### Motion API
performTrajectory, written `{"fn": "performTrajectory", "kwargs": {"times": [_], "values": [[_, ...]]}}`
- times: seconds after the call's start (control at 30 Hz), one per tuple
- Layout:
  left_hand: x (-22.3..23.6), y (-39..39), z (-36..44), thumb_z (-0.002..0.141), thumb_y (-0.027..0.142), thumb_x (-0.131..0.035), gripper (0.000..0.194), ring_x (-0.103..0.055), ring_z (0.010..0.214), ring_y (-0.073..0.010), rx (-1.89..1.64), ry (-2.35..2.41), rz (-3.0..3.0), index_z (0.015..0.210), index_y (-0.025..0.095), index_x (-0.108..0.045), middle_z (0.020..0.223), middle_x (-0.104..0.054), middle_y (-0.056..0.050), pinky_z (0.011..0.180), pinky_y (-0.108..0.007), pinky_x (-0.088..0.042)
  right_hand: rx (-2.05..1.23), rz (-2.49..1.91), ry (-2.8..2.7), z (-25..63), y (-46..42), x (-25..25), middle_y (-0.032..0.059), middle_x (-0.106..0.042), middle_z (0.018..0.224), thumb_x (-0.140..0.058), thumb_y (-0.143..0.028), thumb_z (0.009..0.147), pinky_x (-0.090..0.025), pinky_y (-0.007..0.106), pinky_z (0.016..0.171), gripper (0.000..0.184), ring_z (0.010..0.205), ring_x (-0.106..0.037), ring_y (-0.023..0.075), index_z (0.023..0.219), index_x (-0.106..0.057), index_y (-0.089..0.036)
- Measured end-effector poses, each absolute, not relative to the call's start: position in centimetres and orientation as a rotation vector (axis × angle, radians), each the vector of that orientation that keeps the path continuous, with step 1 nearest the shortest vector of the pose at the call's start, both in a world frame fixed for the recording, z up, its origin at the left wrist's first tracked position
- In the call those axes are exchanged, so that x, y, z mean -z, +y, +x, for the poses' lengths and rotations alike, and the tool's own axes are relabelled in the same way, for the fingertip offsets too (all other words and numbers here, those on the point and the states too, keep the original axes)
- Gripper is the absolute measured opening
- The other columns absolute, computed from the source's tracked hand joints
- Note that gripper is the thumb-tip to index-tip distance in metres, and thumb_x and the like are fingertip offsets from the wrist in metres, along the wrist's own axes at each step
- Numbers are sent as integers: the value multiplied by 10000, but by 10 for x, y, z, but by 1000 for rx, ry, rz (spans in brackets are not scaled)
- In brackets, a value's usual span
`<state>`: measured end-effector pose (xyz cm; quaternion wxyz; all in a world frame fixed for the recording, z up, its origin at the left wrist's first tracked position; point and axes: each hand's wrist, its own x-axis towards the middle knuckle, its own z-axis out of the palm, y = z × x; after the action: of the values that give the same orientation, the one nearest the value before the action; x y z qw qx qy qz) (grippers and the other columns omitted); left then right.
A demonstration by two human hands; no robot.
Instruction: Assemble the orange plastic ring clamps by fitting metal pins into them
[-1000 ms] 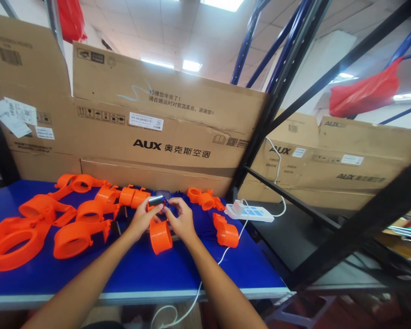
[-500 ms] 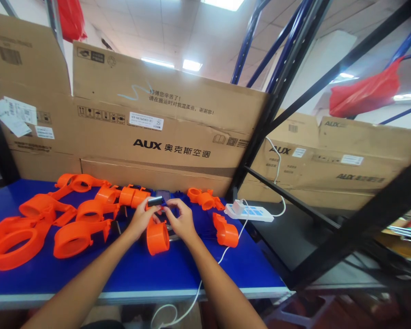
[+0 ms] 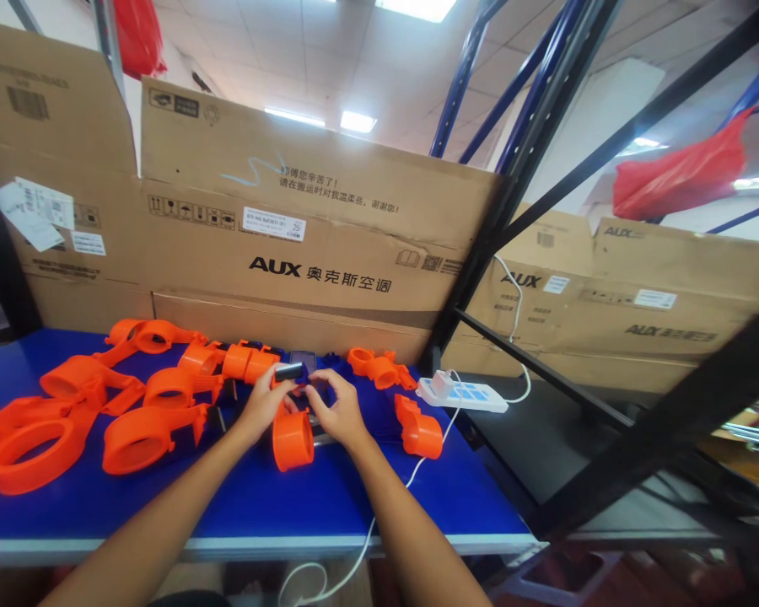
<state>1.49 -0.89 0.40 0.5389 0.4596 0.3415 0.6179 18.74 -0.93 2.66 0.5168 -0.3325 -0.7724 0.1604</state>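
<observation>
My left hand [image 3: 262,406] and my right hand [image 3: 338,410] meet over the blue table [image 3: 240,497], both pinched on one assembly. The left fingers grip a small dark grey cylinder [image 3: 288,371] at its top. Below it hangs an orange plastic cup-shaped part [image 3: 293,440], held between both hands. My right fingers are closed on the joint between the cylinder and the orange part. What lies under the right fingertips is hidden.
Several orange plastic ring and clamp parts [image 3: 145,434] lie across the left of the table, with others [image 3: 417,428] to the right. A white power strip [image 3: 461,393] and its cable sit at the right edge. Cardboard boxes [image 3: 304,244] wall the back; black rack beams [image 3: 607,413] cross the right.
The orange part has shifted slightly left and down between my hands. Both hands stay pinched on the assembly in nearly the same place.
</observation>
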Motion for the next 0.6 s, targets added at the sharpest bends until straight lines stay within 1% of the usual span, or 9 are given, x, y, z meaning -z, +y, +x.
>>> {"fn": "performTrajectory", "kwargs": {"times": [0.07, 0.17, 0.23, 0.3, 0.37, 0.43, 0.5, 0.6], "values": [[-4, -9, 15, 721, 379, -785, 381, -654, 490, -177, -1470, 813, 1094, 1000, 199, -599, 758, -690, -20, 463, -265, -503, -387, -799, -1859, 188, -10, -27, 47, -736, 978, -605, -327, 913, -535, 336, 813, 152, 854, -674, 201, 1005, -679, -232], [-4, -8, 14, 729, 378, -776, 351, -653, 490, -174, -1467, 804, 1102, 976, 197, -603, 756, -687, -21, 470, -265, -505, -400, -805, -1856, 189, -11, -26, 53, -740, 1010, -598, -334, 925, -533, 343, 835, 164, 890, -681, 209, 1017, -690, -234], [-3, -8, 14, 735, 370, -769, 336, -655, 492, -175, -1464, 799, 1103, 968, 195, -603, 758, -686, -24, 469, -262, -502, -417, -805, -1851, 189, -11, -26, 55, -738, 1015, -599, -344, 927, -528, 345, 845, 173, 900, -677, 212, 1020, -695, -234], [-4, -8, 14, 721, 340, -778, 364, -656, 494, -175, -1455, 793, 1103, 1009, 194, -609, 765, -691, -25, 473, -261, -502, -446, -810, -1826, 189, -8, -24, 53, -731, 994, -596, -362, 932, -519, 342, 848, 181, 899, -666, 212, 1002, -699, -231], [-5, -11, 15, 689, 271, -798, 478, -656, 497, -167, -1429, 781, 1112, 1121, 199, -607, 790, -699, -21, 492, -263, -514, -502, -823, -1761, 188, -4, -22, 49, -715, 949, -592, -395, 935, -511, 334, 836, 202, 887, -648, 210, 964, -691, -221], [-7, -15, 16, 656, 194, -813, 674, -658, 502, -156, -1378, 760, 1127, 1282, 215, -563, 840, -714, -22, 527, -271, -532, -595, -826, -1680, 188, 0, -21, 45, -693, 929, -599, -440, 928, -504, 322, 820, 241, 880, -631, 206, 970, -673, -214], [-9, -19, 17, 651, 145, -813, 862, -665, 515, -152, -1318, 721, 1127, 1434, 233, -464, 868, -726, -30, 559, -277, -544, -741, -790, -1641, 188, 3, -22, 42, -684, 950, -613, -478, 916, -501, 319, 822, 299, 890, -627, 206, 1059, -659, -220], [-10, -24, 16, 682, 133, -804, 1023, -676, 530, -161, -1244, 651, 1095, 1566, 231, -299, 794, -724, -27, 569, -274, -542, -973, -692, -1686, 190, 3, -25, 39, -692, 1043, -612, -507, 918, -491, 343, 893, 390, 999, -631, 227, 1217, -638, -258]]}}
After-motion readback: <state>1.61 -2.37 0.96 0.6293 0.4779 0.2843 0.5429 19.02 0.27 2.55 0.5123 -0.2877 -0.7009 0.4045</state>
